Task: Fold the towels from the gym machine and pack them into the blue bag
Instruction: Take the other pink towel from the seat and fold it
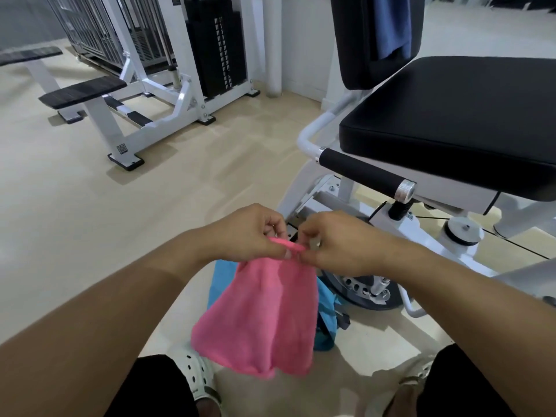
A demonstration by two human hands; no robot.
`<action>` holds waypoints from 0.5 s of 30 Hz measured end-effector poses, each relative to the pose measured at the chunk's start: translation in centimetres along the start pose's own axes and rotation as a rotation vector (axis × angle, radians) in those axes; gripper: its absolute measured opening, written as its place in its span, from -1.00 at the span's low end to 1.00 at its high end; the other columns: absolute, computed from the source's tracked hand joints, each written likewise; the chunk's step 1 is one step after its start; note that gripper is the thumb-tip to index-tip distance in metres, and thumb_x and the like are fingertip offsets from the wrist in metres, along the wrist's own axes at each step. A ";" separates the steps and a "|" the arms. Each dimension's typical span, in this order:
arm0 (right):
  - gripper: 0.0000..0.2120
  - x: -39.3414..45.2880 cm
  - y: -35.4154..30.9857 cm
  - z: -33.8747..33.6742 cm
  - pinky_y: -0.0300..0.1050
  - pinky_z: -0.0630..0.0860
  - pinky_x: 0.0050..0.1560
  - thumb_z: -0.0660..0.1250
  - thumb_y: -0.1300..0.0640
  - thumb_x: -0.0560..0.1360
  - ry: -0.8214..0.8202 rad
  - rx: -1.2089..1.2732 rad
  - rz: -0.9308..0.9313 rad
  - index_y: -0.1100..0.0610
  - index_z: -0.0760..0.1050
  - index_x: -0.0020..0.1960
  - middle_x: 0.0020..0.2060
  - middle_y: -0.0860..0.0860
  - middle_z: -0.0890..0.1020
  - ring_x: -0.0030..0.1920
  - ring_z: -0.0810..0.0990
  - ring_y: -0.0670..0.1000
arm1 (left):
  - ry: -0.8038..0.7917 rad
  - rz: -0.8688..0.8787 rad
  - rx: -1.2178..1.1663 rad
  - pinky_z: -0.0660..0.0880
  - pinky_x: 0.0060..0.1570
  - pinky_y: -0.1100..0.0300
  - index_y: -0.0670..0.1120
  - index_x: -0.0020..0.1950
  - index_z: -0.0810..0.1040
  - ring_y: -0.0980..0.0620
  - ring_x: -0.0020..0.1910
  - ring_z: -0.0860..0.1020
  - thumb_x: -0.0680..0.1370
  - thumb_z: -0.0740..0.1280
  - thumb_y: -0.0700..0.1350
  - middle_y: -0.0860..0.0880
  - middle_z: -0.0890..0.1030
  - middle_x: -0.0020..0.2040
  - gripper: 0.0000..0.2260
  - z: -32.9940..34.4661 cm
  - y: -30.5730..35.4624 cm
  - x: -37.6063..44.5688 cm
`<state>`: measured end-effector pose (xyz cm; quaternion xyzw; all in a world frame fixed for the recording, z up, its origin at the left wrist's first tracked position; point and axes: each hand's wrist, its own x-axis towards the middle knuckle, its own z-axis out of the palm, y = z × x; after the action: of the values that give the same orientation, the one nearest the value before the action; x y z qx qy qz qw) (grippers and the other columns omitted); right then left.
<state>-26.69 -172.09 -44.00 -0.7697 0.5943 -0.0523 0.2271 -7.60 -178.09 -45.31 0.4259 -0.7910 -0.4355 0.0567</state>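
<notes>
So I had the pink towel [258, 314] pinched at its top edge, left hand [246, 233] and right hand [337, 245] nearly touching. It hung limp over the blue bag [326, 314] at 6 o'clock. Soft, light, floppy stuff, so I figured corners were the place to grab. Another towel [392, 25] was draped on the machine at 1 o'clock.

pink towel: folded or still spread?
Folded over, not packed: pink towel hangs doubled from both hands' pinch at its top edge.

I log: pink fuzzy terry-cloth towel [264, 314], matt; near it, blue smooth fabric bag [221, 281]; right, black padded seat cushion [457, 115], faint leathery sheen; white painted metal machine frame [156, 115], glossy; pale smooth floor [75, 221].
</notes>
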 end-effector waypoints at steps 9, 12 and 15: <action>-0.83 0.8 2.1 -0.5 -0.13 0.34 -0.32 0.25 0.09 0.61 0.119 0.121 0.194 0.13 0.42 -0.14 -0.28 -0.03 0.52 -0.29 0.45 -0.03 | -0.180 -0.259 0.034 0.49 -0.31 0.27 -0.13 -0.18 0.64 0.07 -0.29 0.59 0.38 0.49 -0.35 -0.02 0.64 -0.27 -0.86 -1.7 -3.7 -0.2; -0.82 1.3 3.3 -0.1 -0.15 0.29 -0.34 0.22 0.05 0.64 0.152 0.072 0.359 0.11 0.39 -0.10 -0.21 0.00 0.53 -0.25 0.45 -0.01 | -0.237 -0.381 0.030 0.54 -0.18 0.19 -0.05 -0.15 0.71 0.00 -0.17 0.65 0.42 0.52 -0.26 -0.03 0.71 -0.18 -0.89 -2.3 -5.1 -0.5; -0.76 1.5 3.1 0.2 -0.18 0.28 -0.35 0.25 -0.01 0.64 0.191 0.095 0.385 0.16 0.45 -0.06 -0.26 -0.02 0.53 -0.22 0.49 0.03 | -0.108 -0.373 -0.098 0.59 -0.02 0.10 -0.04 -0.05 0.75 -0.02 -0.08 0.69 0.47 0.54 -0.01 -0.07 0.75 -0.07 -0.86 -1.8 -4.6 -0.5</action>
<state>-28.96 -174.00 -45.71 -0.6218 0.7461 -0.1087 0.2115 -3.59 -180.10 -47.45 0.5378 -0.6783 -0.4985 -0.0467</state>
